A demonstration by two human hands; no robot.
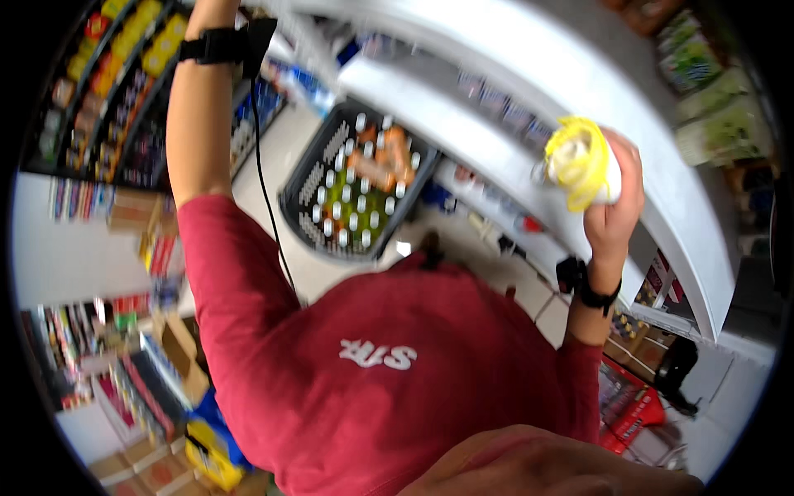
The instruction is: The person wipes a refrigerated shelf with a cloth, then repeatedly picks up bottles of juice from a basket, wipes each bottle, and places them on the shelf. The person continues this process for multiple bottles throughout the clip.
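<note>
My right hand (pixel 621 204) grips a white cylindrical item (pixel 611 170) whose end is ringed by crinkled yellow material (pixel 580 162). Blur hides exactly what it is. I hold it up at the right, in front of a white shelf edge (pixel 670 204). My left forearm (pixel 200 136) reaches to the top border, and the left hand is out of view beyond it. Below and between the arms, a black plastic basket (pixel 291 208) stands on the floor. Inside are orange items (pixel 372 170) and green ones (pixel 353 201), among rows of white spots that I cannot identify.
White shelving (pixel 409 93) with packaged goods curves across the upper right. A dark display rack (pixel 37 149) of colourful packs fills the upper left. Cardboard boxes (pixel 180 353) and a yellow-and-blue package (pixel 211 456) lie at lower left. A black cable (pixel 263 180) hangs from the left wrist strap (pixel 214 46).
</note>
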